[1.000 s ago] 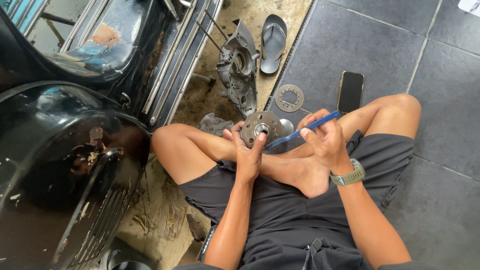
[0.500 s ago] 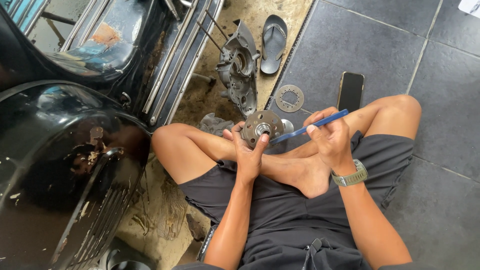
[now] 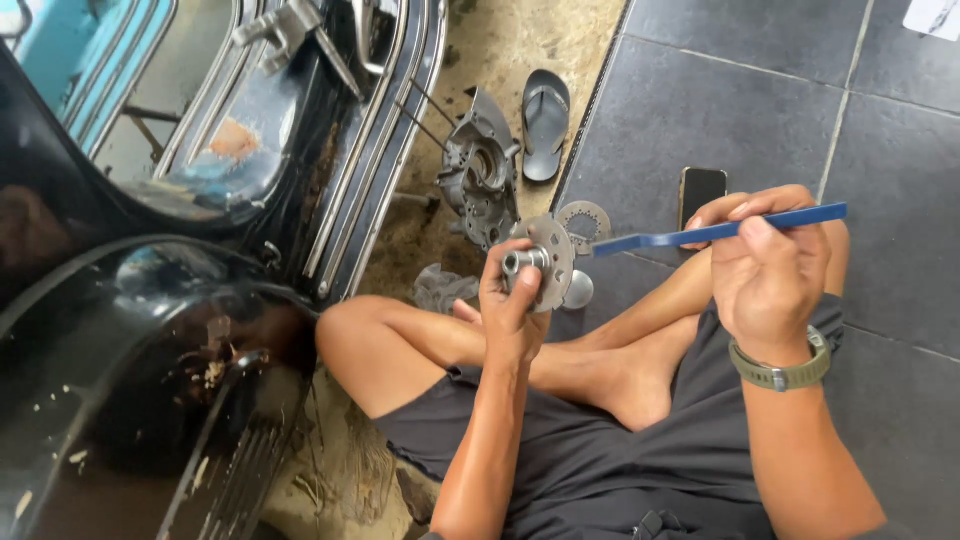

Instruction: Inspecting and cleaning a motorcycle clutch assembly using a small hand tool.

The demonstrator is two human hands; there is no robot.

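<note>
Head view: round perforated metal hub (image 3: 540, 262); flat blue bar (image 3: 720, 231)

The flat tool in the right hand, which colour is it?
Blue, seen in the head view.

Floor (image 3: 740, 90): dark grey tiles on the right, dirty bare concrete strip (image 3: 540, 40) on the left. On the concrete: grey flip-flop (image 3: 546, 124), metal engine casing (image 3: 480, 178), crumpled rag (image 3: 440, 288). On the tiles: black phone (image 3: 701, 190), perforated metal ring (image 3: 585, 220) just left of it.
</note>
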